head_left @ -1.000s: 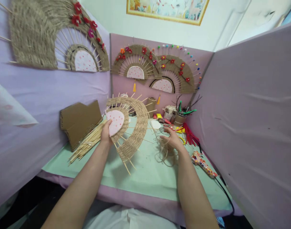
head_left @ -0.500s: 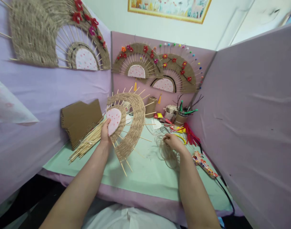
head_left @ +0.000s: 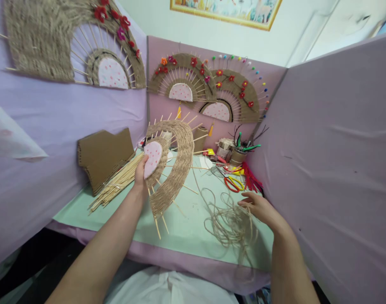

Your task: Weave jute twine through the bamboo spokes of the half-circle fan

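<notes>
My left hand grips a half-round woven fan by its lower left part, at the pink dotted centre piece. The fan is held tilted above the table, with thin wooden sticks poking out past its twine band. A strand of twine runs from the fan to a loose tangle of twine on the right. At the upper right edge of that tangle is my right hand, its fingers stretched out and apart. Some loops lie against the fingers, but none is visibly gripped.
A bundle of sticks and brown cardboard lie left. Scissors, red strips and a twine-wrapped jar stand or lie at the back right. Finished fans hang on the pink partition.
My right hand has moved right and slightly toward me, and its fingers have spread. The twine tangle has shifted nearer to me, uncovering the red-handled scissors. My left hand still holds the fan.
</notes>
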`<action>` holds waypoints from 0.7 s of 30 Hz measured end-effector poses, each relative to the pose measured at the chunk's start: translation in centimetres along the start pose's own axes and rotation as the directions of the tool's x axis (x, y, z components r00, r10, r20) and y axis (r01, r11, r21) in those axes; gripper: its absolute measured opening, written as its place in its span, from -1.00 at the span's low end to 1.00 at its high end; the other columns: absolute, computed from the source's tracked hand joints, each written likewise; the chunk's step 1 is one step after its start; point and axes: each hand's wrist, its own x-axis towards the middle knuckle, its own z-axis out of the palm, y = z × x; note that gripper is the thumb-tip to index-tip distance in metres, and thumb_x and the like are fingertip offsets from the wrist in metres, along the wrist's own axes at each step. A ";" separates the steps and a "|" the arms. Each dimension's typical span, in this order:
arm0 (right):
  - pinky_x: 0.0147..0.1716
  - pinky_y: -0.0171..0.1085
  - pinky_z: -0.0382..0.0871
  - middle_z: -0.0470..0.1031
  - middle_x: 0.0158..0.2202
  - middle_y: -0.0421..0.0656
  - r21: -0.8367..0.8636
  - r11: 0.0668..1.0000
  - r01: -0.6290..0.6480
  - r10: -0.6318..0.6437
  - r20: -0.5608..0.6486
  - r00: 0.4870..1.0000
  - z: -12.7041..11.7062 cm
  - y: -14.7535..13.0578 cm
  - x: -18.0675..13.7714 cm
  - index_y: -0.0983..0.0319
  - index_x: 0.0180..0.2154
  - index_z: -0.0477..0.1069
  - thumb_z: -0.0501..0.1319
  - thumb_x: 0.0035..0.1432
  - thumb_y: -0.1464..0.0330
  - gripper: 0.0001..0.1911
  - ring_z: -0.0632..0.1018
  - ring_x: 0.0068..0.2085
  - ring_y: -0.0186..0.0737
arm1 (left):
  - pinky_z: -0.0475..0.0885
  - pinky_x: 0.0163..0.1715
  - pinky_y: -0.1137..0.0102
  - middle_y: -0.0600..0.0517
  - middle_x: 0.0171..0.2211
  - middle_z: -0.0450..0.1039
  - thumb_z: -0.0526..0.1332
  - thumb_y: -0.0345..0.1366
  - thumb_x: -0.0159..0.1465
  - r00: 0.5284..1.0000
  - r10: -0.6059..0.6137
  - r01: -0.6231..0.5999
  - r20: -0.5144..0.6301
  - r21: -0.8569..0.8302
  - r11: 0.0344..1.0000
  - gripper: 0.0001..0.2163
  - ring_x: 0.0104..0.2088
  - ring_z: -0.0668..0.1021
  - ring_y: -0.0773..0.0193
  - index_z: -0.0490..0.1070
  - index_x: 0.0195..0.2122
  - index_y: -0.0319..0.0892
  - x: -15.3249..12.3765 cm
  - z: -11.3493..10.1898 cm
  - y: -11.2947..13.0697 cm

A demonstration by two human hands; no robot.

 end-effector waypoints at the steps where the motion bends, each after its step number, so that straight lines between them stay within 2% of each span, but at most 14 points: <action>1: -0.23 -0.13 0.42 0.52 -0.18 0.04 -0.064 0.998 -0.006 0.005 -0.014 1.000 -0.1 -0.1 -0.3 0.27 -0.03 0.36 0.26 -0.08 0.24 -0.48 0.55 -0.23 -0.06 | 0.51 -0.52 0.42 -0.05 -0.51 0.52 0.12 -0.17 0.20 1.000 0.000 0.000 -0.004 -0.004 1.000 -0.67 -0.54 0.56 0.24 0.41 -0.12 -0.30 0.1 0.0 -0.1; 3: -0.15 -0.10 0.39 0.48 -0.10 0.07 -0.142 0.990 0.013 -0.015 -0.012 1.000 -0.8 -0.9 -1.0 0.28 -0.01 0.35 0.29 -0.12 0.30 -0.43 0.52 -0.13 -0.01 | 0.53 -0.46 0.41 -0.07 -0.47 0.54 0.12 -0.20 0.21 1.000 -0.010 0.009 -0.011 -0.019 1.000 -0.67 -0.50 0.58 0.23 0.40 -0.09 -0.31 0.3 0.1 -0.1; 4: -0.10 -0.09 0.37 0.46 -0.06 0.07 -0.140 0.988 0.056 -0.053 0.025 0.998 -1.3 -1.7 -1.3 0.27 0.00 0.35 0.31 -0.14 0.32 -0.42 0.49 -0.07 0.00 | 0.53 -0.44 0.40 -0.08 -0.46 0.55 0.11 -0.22 0.22 1.000 -0.023 0.022 -0.013 -0.033 0.999 -0.68 -0.49 0.59 0.22 0.39 -0.07 -0.32 0.4 0.1 -0.1; 6: 0.01 -0.09 0.31 0.40 0.03 0.03 -0.040 0.979 0.202 -0.192 0.183 0.964 -2.2 -3.5 -1.6 0.22 0.02 0.34 0.31 -0.12 0.32 -0.41 0.43 0.04 -0.03 | 0.53 -0.40 0.39 -0.09 -0.45 0.56 0.07 -0.27 0.25 0.998 -0.063 0.063 0.000 -0.068 0.996 -0.67 -0.49 0.59 0.22 0.37 -0.03 -0.35 0.6 0.0 -0.2; 7: 0.06 -0.10 0.27 0.37 0.07 -0.01 0.058 0.956 0.287 -0.292 0.282 0.914 -2.5 -4.5 -1.5 0.18 0.05 0.32 0.31 -0.09 0.30 -0.41 0.40 0.08 -0.06 | 0.54 -0.38 0.38 -0.10 -0.45 0.56 0.05 -0.30 0.27 0.996 -0.084 0.085 0.016 -0.085 0.993 -0.67 -0.48 0.59 0.21 0.35 -0.01 -0.37 0.7 0.0 -0.3; 9: 0.09 -0.10 0.24 0.33 0.11 -0.04 0.245 0.895 0.373 -0.446 0.453 0.772 -2.7 -6.3 -0.9 0.16 0.10 0.26 0.29 -0.05 0.26 -0.37 0.36 0.12 -0.08 | 0.54 -0.35 0.36 -0.12 -0.42 0.57 0.02 -0.33 0.28 0.992 -0.117 0.122 0.053 -0.104 0.987 -0.65 -0.46 0.60 0.20 0.32 0.03 -0.41 0.9 -0.1 -0.4; 10: 0.08 -0.07 0.25 0.35 0.09 -0.03 0.274 0.887 0.372 -0.461 0.479 0.747 -2.6 -7.0 -0.3 0.17 0.12 0.24 0.28 -0.03 0.24 -0.36 0.38 0.10 -0.07 | 0.53 -0.34 0.35 -0.13 -0.40 0.57 0.02 -0.33 0.28 0.990 -0.127 0.133 0.065 -0.107 0.985 -0.64 -0.44 0.60 0.19 0.31 0.05 -0.41 1.0 -0.2 -0.5; 11: 0.06 -0.05 0.27 0.38 0.06 -0.02 0.227 0.905 0.359 -0.424 0.463 0.778 -2.3 -7.5 0.3 0.18 0.12 0.24 0.27 -0.02 0.25 -0.37 0.40 0.08 -0.05 | 0.53 -0.32 0.35 -0.14 -0.38 0.58 0.02 -0.34 0.28 0.988 -0.137 0.144 0.072 -0.107 0.984 -0.63 -0.43 0.61 0.18 0.29 0.06 -0.41 1.1 -0.3 -0.6; 13: 0.06 0.02 0.24 0.40 0.03 0.03 -0.010 0.951 0.308 -0.286 0.341 0.895 -1.8 -8.1 1.4 0.22 0.06 0.30 0.29 -0.06 0.31 -0.41 0.41 0.06 0.02 | 0.53 -0.28 0.34 -0.16 -0.34 0.58 0.03 -0.35 0.28 0.984 -0.161 0.168 0.073 -0.103 0.980 -0.62 -0.39 0.61 0.17 0.27 0.09 -0.42 1.3 -0.4 -0.7; 14: 0.07 0.04 0.22 0.39 0.04 0.03 -0.103 0.952 0.287 -0.249 0.285 0.926 -1.5 -8.1 1.6 0.22 0.05 0.32 0.29 -0.08 0.34 -0.42 0.39 0.06 0.04 | 0.52 -0.26 0.34 -0.17 -0.33 0.57 0.03 -0.36 0.28 0.984 -0.167 0.173 0.068 -0.102 0.980 -0.61 -0.38 0.61 0.17 0.27 0.10 -0.43 1.4 -0.4 -0.8; 16: 0.09 0.00 0.20 0.32 0.11 -0.01 -0.155 0.936 0.315 -0.265 0.279 0.923 -1.1 -7.9 1.1 0.18 0.07 0.30 0.27 -0.07 0.34 -0.41 0.34 0.11 0.02 | 0.52 -0.25 0.33 -0.19 -0.33 0.57 0.03 -0.36 0.28 0.985 -0.164 0.169 0.057 -0.100 0.980 -0.61 -0.37 0.62 0.16 0.26 0.10 -0.45 1.5 -0.4 -0.8; 18: 0.10 -0.09 0.21 0.23 0.18 -0.08 -0.091 0.919 0.383 -0.330 0.352 0.876 -0.7 -7.7 -0.5 0.13 0.13 0.21 0.25 -0.04 0.31 -0.35 0.27 0.17 -0.06 | 0.52 -0.26 0.32 -0.19 -0.33 0.57 0.04 -0.36 0.28 0.987 -0.156 0.159 0.039 -0.098 0.982 -0.61 -0.37 0.62 0.15 0.26 0.10 -0.45 1.6 -0.4 -0.8; 21: 0.15 -0.10 0.11 0.18 0.19 -0.07 -0.180 0.905 0.384 -0.297 0.379 0.877 1.1 -7.5 -3.8 0.13 0.17 0.15 0.31 -0.16 0.31 -0.20 0.22 0.19 -0.05 | 0.53 -0.27 0.34 -0.17 -0.33 0.58 0.05 -0.36 0.27 0.988 -0.157 0.157 0.008 -0.096 0.983 -0.61 -0.38 0.62 0.16 0.28 0.09 -0.43 1.7 -0.3 -0.8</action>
